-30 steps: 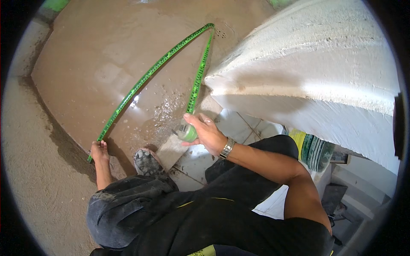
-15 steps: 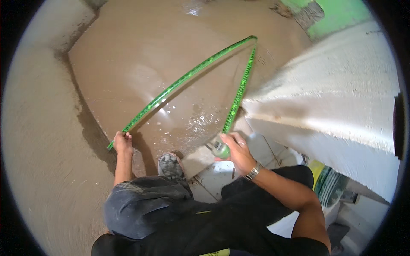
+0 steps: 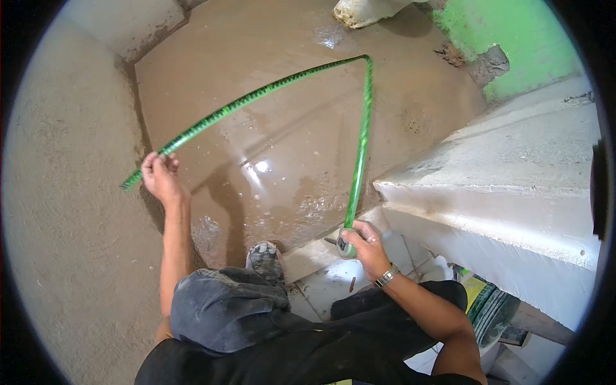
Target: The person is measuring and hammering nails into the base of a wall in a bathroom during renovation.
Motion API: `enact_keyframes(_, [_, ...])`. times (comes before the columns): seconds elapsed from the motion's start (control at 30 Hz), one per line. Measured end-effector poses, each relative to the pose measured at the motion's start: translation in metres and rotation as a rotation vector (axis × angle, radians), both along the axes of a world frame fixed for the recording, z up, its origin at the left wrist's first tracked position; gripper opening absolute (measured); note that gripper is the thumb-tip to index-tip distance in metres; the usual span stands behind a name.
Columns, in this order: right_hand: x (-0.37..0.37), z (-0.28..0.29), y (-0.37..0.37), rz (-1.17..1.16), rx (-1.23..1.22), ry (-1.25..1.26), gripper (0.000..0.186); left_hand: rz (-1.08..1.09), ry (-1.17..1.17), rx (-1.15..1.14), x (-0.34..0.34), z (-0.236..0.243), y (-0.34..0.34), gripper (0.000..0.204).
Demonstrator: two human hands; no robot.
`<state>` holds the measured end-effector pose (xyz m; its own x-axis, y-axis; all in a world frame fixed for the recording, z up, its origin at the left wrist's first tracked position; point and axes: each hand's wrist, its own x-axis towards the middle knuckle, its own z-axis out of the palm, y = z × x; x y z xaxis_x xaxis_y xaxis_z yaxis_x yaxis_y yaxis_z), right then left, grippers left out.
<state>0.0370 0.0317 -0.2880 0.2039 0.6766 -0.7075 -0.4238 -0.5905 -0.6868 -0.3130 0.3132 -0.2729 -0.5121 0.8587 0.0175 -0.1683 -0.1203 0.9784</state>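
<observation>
A long green tape measure blade [image 3: 221,112] arches over the wet brown floor and bends sharply at its far end. My left hand [image 3: 162,176] pinches the blade close to its free end, which sticks out toward the left wall. The tape's rounded case [image 3: 347,244] is gripped in my right hand [image 3: 369,249], low and right of the middle. From the case the blade runs up to the bend, then down and left to my other hand. My right wrist wears a metal-band watch [image 3: 387,274].
Wet, shiny mud-coloured floor [image 3: 276,167] spreads ahead. A plastered wall [image 3: 70,212] stands on the left, a pale wall edge [image 3: 487,192] on the right, green wall [image 3: 513,38] beyond. White tiles [image 3: 327,276] lie beside my shoe [image 3: 265,262]. A bucket [image 3: 491,311] stands lower right.
My left hand has risen away from me and slightly left, carrying the tape's end. My right hand has shifted slightly right and nearer. The view has tilted, showing a white object at the far edge.
</observation>
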Motion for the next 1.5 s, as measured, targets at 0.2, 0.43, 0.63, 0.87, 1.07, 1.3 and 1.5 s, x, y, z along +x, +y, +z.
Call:
enact_keyframes(0.2, [0.014, -0.028, -0.013, 0.269, 0.076, -0.319, 0.047, 0.032, 0.076, 0.315, 0.029, 0.083, 0.03, 0.012])
enact_keyframes(0.43, [0.028, -0.039, -0.02, 0.456, 0.188, -0.418, 0.048, 0.088, 0.005, 0.61, -0.026, 0.155, 0.099, 0.013])
enact_keyframes(0.63, [0.041, -0.048, -0.03, 0.75, 0.331, -0.784, 0.046, -0.213, 0.067, 0.529, -0.066, 0.183, 0.182, 0.023])
enact_keyframes(0.87, [0.021, 0.005, -0.005, 0.806, 0.155, -0.645, 0.048, -0.745, 0.011, 0.154, 0.084, 0.11, 0.051, 0.01])
enact_keyframes(1.07, [0.012, 0.037, 0.016, 0.638, 0.305, -0.58, 0.051, -1.408, 0.496, -0.199, 0.121, 0.122, -0.015, 0.008])
enact_keyframes(1.3, [0.026, 0.018, 0.039, 0.75, 0.449, -0.752, 0.047, -2.18, 0.211, 0.715, 0.24, 0.276, -0.1, 0.014])
enact_keyframes(1.5, [0.003, 0.019, 0.037, 0.797, 0.397, -0.596, 0.048, -2.148, -1.113, 0.452, 0.307, 0.363, -0.217, 0.019])
